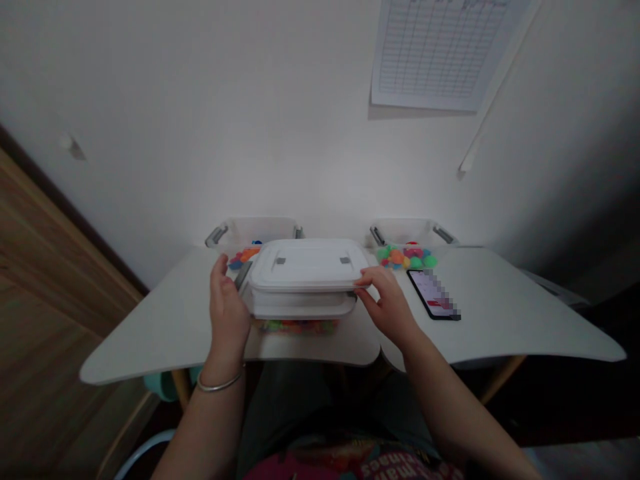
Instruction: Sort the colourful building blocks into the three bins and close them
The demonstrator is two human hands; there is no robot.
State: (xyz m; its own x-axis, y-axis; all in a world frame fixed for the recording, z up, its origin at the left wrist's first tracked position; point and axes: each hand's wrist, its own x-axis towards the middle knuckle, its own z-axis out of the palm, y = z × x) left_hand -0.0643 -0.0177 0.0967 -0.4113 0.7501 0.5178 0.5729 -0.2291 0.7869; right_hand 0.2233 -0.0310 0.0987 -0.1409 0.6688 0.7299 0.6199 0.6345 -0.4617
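A white lid (313,261) with two small grey patches on top lies over a box (300,305) in front of me, with a second pale rim below it. Colourful small pieces (300,326) show under that rim. My right hand (385,300) pinches the lid's right front corner between thumb and fingers. At the box's left side, my left hand (227,307) has its fingers stretched upward, beside a grey latch (243,277). Whether the left palm presses on the box is hard to make out.
Two clear bins with grey handles, one left (263,230) and one right (410,232), stand against the wall with colourful pieces in them. A phone (433,295) lies on the right part of the white table (480,313). A printed sheet (430,57) hangs above.
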